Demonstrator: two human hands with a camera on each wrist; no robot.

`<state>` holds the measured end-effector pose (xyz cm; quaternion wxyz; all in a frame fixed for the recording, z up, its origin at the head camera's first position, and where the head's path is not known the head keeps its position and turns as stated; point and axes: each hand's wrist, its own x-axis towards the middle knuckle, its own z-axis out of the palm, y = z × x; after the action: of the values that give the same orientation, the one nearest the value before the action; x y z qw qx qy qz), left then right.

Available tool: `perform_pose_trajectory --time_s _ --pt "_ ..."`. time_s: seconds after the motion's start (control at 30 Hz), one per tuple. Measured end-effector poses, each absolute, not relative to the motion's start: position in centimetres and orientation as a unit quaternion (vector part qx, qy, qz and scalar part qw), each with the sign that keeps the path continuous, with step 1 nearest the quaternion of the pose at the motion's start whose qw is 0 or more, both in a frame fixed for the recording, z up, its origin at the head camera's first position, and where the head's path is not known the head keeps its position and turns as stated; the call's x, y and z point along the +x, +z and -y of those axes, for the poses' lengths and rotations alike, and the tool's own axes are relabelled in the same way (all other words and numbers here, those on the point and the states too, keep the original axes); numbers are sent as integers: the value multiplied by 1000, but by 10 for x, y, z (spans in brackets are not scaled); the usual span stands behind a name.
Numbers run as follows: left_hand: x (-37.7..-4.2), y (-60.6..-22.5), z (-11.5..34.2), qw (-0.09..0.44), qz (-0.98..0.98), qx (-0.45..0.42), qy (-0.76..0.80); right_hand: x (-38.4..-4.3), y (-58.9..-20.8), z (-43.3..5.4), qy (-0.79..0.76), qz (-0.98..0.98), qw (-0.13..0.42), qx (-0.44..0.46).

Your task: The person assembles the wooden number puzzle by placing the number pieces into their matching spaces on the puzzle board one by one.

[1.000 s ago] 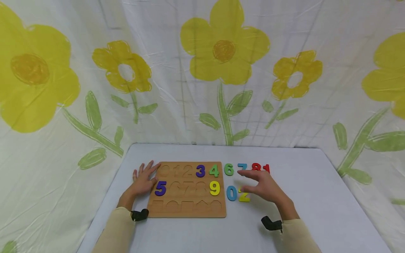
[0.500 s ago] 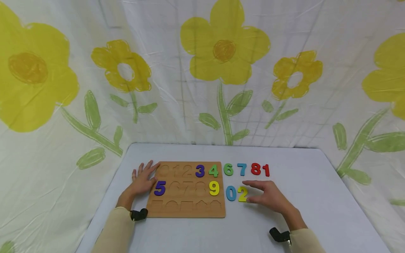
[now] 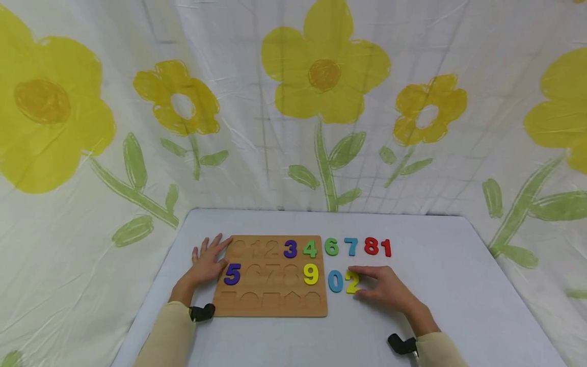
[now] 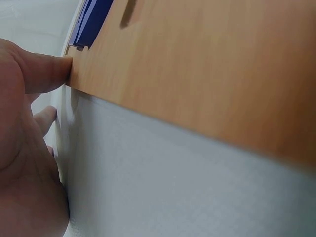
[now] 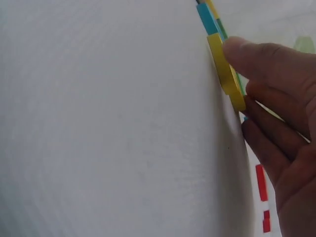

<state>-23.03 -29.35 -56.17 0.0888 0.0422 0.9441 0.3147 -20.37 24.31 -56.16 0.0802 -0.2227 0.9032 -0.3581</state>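
Note:
In the head view a wooden number board [image 3: 270, 306] lies on the table, bearing a purple 5 [image 3: 232, 274], a purple 3 [image 3: 290, 248], a green 4 [image 3: 310, 248] and a yellow 9 [image 3: 311, 274]. My left hand [image 3: 207, 265] rests with spread fingers at the board's left edge; its thumb touches the rim [image 4: 79, 79] in the left wrist view. Beside the board, my right hand [image 3: 387, 289] pinches a yellow number 2 [image 3: 352, 282] by its upper and lower edges, thumb nearest me. The piece still lies on the table. The right wrist view shows the thumb against the yellow 2 [image 5: 224, 69].
A blue 0 [image 3: 335, 281] lies between the board and the yellow 2. Behind are a green 6 [image 3: 331, 246], a blue 7 [image 3: 351, 246], a red 8 [image 3: 371, 246] and a red 1 [image 3: 386, 247]. A flowered curtain [image 3: 243, 168] hangs behind the white table [image 3: 472, 295].
My right hand has come down from over the upper row of numbers to the yellow 2, and its thumb and index finger have closed on it. The left hand has stayed put.

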Motion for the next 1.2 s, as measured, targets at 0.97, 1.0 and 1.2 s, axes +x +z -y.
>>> perform_pose_trajectory --time_s 0.97,1.0,1.2 --pt "-228 -559 292 90 -946 39 310 -205 -545 -243 -338 -913 47 -224" --pt "-228 -559 292 90 -945 38 311 -206 -543 -243 -340 -911 42 -229" --pt "-228 -559 291 89 -945 39 311 -214 -525 -231 -337 -905 12 -260"
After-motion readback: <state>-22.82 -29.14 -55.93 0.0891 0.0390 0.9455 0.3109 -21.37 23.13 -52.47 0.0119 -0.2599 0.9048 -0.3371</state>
